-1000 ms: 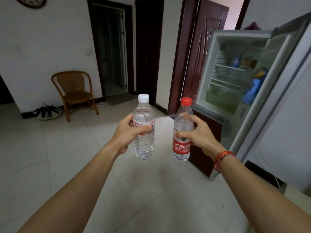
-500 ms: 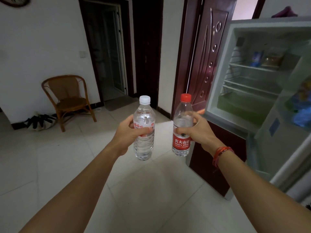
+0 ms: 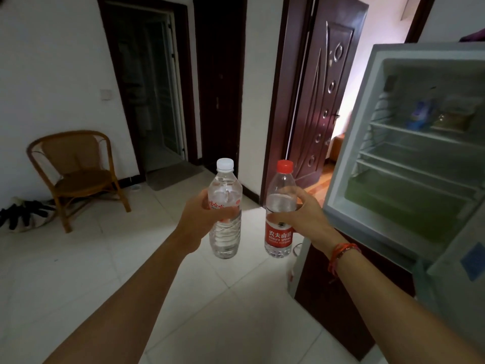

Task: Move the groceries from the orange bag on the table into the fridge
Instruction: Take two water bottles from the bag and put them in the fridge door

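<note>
My left hand [image 3: 202,219] grips a clear water bottle with a white cap [image 3: 225,232] upright at mid-frame. Beside it my right hand [image 3: 304,219] holds a water bottle with a red cap and red label [image 3: 279,206], also upright. The fridge [image 3: 349,164] stands open just right of the red-capped bottle, its wire shelves and green drawer showing. A blue packet [image 3: 420,114] and a brownish packet [image 3: 451,119] lie on the top shelf. The orange bag and the table are out of view.
The fridge door [image 3: 462,264] swings open at the right edge. A dark wooden door [image 3: 322,101] stands ajar behind the fridge. A wicker chair [image 3: 76,174] sits at the left wall with dark shoes [image 3: 23,214] beside it. White tiled floor lies ahead.
The view has swung left and closer, so the fridge interior fills more of the right side. Both hands keep their bottles upright, carried nearer the fridge opening.
</note>
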A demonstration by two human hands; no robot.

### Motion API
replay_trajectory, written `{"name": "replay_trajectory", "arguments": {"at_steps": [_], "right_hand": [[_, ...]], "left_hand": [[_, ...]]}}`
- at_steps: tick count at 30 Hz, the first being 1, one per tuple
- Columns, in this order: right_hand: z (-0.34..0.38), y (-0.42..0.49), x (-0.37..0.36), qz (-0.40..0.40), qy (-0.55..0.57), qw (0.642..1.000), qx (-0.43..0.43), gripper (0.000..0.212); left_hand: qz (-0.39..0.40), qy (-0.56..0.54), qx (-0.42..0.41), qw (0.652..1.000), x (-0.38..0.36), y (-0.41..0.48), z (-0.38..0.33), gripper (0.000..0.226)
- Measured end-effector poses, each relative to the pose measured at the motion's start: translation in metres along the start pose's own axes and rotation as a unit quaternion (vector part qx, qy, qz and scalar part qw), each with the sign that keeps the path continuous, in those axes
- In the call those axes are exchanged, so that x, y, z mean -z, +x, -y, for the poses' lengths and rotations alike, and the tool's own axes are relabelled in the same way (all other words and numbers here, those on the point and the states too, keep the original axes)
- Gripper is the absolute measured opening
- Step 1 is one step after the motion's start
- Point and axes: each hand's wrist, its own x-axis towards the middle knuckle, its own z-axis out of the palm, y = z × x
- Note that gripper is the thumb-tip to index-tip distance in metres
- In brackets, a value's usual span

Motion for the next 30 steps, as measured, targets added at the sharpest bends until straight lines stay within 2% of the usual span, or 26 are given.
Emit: {"name": "replay_trajectory", "arguments": {"at_steps": [7,11,15,22,27,30], "right_hand": [[-0.027,0.095,0.007,-0.064,-0.019,0.998,-0.023,0.066],[-0.03,0.146,0.016,-0.119,-0.008,0.992,-0.046,0.07],[-0.031,0.184,0.031,-0.178,-0.01,0.982,-0.057,0.059],[-0.038,0.211,0.074,-0.266,0.001,0.96,-0.093,0.06],[-0.065,0.212,0.117,-0.347,-0.01,0.931,-0.114,0.065],[-0.08,0.206,0.144,-0.388,-0.021,0.913,-0.123,0.062]], "left_hand": [[0.048,-0.016,0.004,0.999,-0.009,0.118,0.038,0.036],[0.106,-0.027,-0.013,0.994,-0.016,0.199,0.051,0.035],[0.171,-0.047,-0.015,0.984,-0.035,0.271,0.058,0.038],[0.267,-0.093,0.006,0.959,-0.104,0.351,0.071,0.054],[0.345,-0.102,0.015,0.933,-0.176,0.389,0.077,0.05],[0.394,-0.1,0.006,0.914,-0.223,0.403,0.079,0.059]]}}
